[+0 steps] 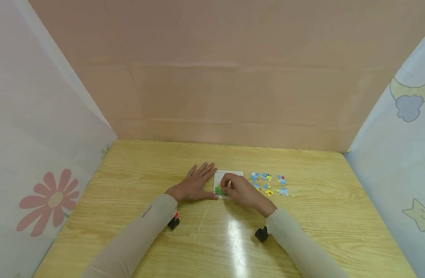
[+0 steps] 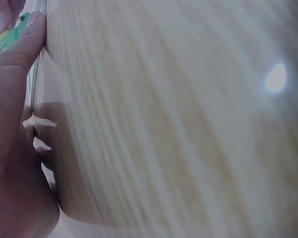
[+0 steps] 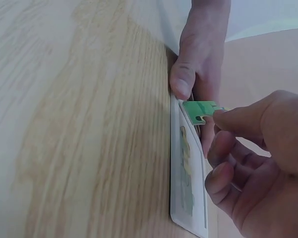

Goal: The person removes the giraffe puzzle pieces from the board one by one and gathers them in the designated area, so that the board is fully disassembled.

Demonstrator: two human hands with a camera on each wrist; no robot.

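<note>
My right hand (image 1: 241, 189) pinches a green jigsaw puzzle piece (image 3: 196, 110) between thumb and fingertips. The piece is tilted at the near left corner of a white, square puzzle board (image 1: 229, 171), as the right wrist view shows. Spread flat at the board's left side is my left hand (image 1: 195, 185), its thumb (image 3: 182, 82) at the near left corner and its straight fingers pointing toward the far edge. A faint yellow-green patch (image 3: 185, 158) shows on the board's surface. The right hand covers much of the board in the head view.
Several loose blue and yellow puzzle pieces (image 1: 283, 191) lie in two rough rows to the right of the board. All of this is on a light wooden table (image 1: 146, 162), with a tan wall (image 1: 212, 96) behind and patterned white panels (image 1: 42, 116) at both sides.
</note>
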